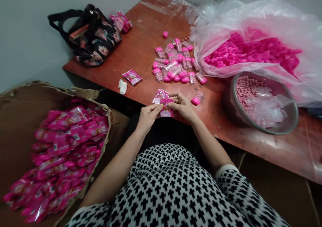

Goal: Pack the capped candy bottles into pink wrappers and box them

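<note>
Between my two hands, at the near edge of the table, is a small flat pink printed packet (166,111). My left hand (150,115) pinches its left side between thumb and fingers. On the other side, the thumb and fingers of my right hand (183,106) close on its upper right part. Another pink packet (161,95) lies just behind it, partly covered. To the right of my right hand lies one small clear bottle with a pink cap (197,98), filled with pink beads. A pile of similar bottles (176,60) sits farther back.
A cardboard box (100,160) of filled pink packets (67,146) stands at lower left. On the table (143,25) are a floral handbag (95,42), a flat packet (132,77), a white crumpled lump (122,86), a plastic bag (226,72) of pink caps, and a grey bucket (232,102) of beads.
</note>
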Demonstrator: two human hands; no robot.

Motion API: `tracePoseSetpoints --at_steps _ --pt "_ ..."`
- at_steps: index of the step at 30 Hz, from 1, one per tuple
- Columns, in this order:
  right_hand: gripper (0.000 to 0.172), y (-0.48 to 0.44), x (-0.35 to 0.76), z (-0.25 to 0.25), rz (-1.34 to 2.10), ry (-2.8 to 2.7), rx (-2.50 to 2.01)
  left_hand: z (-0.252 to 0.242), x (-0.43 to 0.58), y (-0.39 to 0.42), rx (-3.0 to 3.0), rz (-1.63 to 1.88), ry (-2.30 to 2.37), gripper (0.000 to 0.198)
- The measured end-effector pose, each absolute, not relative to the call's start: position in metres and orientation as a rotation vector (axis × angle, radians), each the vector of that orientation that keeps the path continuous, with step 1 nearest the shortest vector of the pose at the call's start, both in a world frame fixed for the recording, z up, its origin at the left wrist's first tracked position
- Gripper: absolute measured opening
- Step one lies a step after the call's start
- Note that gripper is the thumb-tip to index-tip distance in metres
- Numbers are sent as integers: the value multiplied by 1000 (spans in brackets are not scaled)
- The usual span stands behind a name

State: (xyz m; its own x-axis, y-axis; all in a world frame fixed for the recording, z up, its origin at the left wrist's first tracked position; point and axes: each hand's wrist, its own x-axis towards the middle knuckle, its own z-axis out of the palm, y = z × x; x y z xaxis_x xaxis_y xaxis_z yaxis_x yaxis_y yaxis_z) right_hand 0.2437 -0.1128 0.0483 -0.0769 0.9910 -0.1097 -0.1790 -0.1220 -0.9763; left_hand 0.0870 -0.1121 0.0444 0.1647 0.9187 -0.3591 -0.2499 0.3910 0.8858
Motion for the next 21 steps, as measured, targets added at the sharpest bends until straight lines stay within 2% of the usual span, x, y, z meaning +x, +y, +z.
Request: tracePoseSetpoints --at_steps 3,5,8,10,13,17,21 --pt "25 -116 259 54 1308 -1364 -1202 43 88 -114 834 853 1002 32" --pt "17 -115 278 59 1056 -1570 -1325 43 89 -116 790 863 1046 32" --pt "24 -112 318 68 504 -1868 -1577 44 92 -122 692 902 1117 32" --pt "34 -110 346 73 265 -2143 -1729 44 94 -124 616 923 1123 32" --pt "46 -110 375 73 188 -2421 -1904 44 96 -125 479 965 1098 30" --pt "42 -117 388 61 124 -2496 -1918 46 98 -123 304 1066 1046 30" --pt "43 -127 378 46 -58 -2405 -1969 51 103 -122 183 1128 958 21"
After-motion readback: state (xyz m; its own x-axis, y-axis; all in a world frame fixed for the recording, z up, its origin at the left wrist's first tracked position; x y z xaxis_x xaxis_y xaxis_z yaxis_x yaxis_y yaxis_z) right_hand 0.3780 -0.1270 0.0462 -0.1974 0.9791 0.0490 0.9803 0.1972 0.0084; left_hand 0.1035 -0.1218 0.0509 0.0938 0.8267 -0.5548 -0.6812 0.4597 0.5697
